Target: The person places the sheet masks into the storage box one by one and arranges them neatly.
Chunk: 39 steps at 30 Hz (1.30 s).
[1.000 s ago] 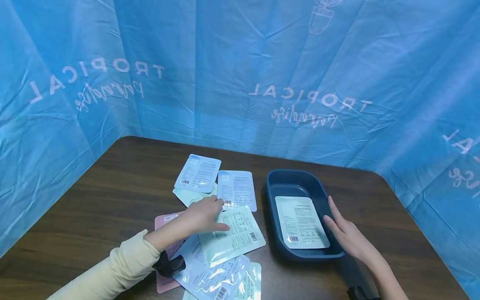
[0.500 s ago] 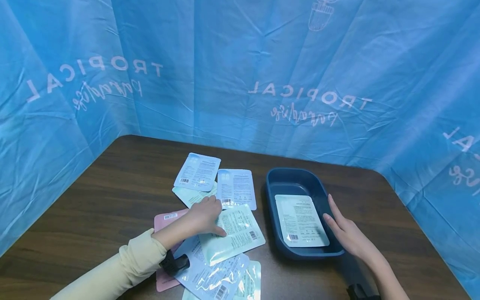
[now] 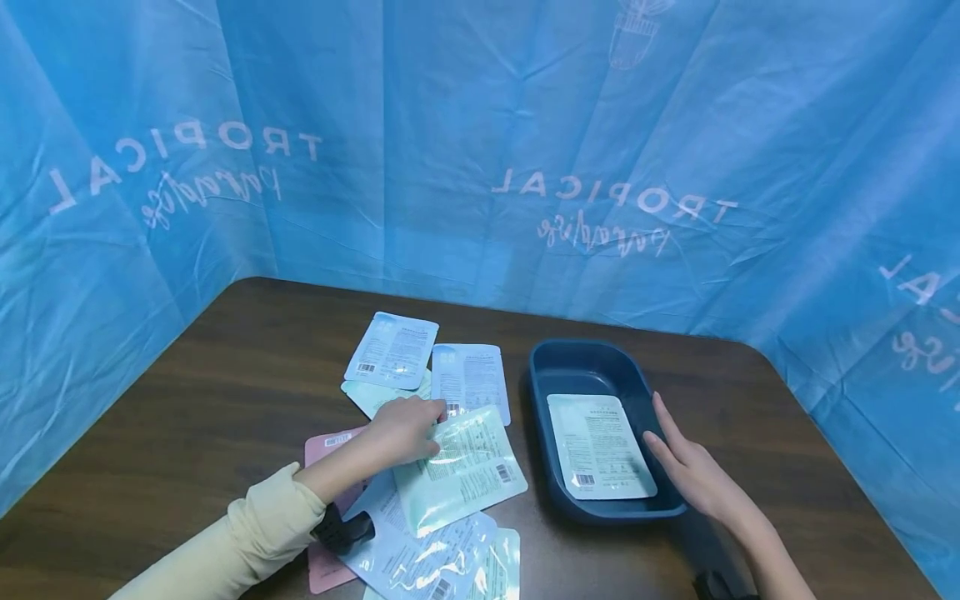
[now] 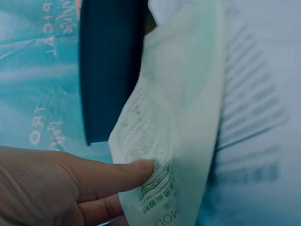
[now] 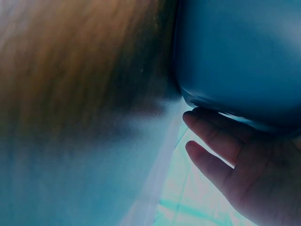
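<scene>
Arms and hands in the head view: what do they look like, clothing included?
A wrinkled cream sleeve ends before the left hand, with a round-ended black device beside the cuff. The right forearm shows no sleeve; a black piece sits beside it at the bottom edge. The right hand, like the left, is gloveless.

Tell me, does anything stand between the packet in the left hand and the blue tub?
Just a strip of tabletop and the side wall of the blue tub; nothing else shows between. The left hand, pinching the pale green packet, would probably need to lift it over that wall.
</scene>
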Tool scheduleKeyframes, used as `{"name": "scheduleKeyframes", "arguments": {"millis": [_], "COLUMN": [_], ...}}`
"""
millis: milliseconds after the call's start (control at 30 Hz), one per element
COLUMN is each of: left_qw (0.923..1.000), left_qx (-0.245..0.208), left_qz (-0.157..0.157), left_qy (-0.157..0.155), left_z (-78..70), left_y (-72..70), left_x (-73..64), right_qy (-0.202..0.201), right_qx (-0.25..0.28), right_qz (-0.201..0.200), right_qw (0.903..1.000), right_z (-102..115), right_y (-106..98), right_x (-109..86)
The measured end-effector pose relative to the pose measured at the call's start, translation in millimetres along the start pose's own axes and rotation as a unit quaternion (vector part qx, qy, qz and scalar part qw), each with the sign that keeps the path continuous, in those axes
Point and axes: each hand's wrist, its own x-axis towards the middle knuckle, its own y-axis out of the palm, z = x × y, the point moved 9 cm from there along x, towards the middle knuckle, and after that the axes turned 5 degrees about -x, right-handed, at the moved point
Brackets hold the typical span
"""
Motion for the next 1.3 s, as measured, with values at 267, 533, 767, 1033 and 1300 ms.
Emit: {"name": "scheduleKeyframes", "arguments": {"millis": [267, 533, 767, 1033, 1300], "left_qw": [0.9982, 0.9874, 0.9168, 0.832, 0.7778], "left_qx": [-0.05, -0.131, -0.398, -0.555, -0.628], "left_qz": [-0.017, -0.029, -0.015, -0.003, 0.026], "left_qy": [0.03, 0.085, 0.036, -0.002, -0.003], "left_z": [-8.1, -12.9, 3.3, -0.3, -26.4], "left_y": [-34.1, -65.0, -70.8, -53.0, -32.3], "left_x": [-14.4, -26.8, -25.3, -14.5, 6.0], "right_qy": [-0.001, -0.005, -0.004, -0.005, -0.012], "right_qx": [-0.01, -0.005, -0.005, -0.001, 0.002], "right_qz": [-0.003, -0.006, -0.005, -0.005, -0.011], "right_qw": [0.9999, 1.0, 1.0, 1.0, 0.9999], "right_z": [-1.5, -1.5, -1.5, -2.4, -1.2], "right_y": [0.9, 0.6, 1.0, 1.3, -1.4], "right_x": [0.1, 0.2, 0.9, 0.1, 0.7]}}
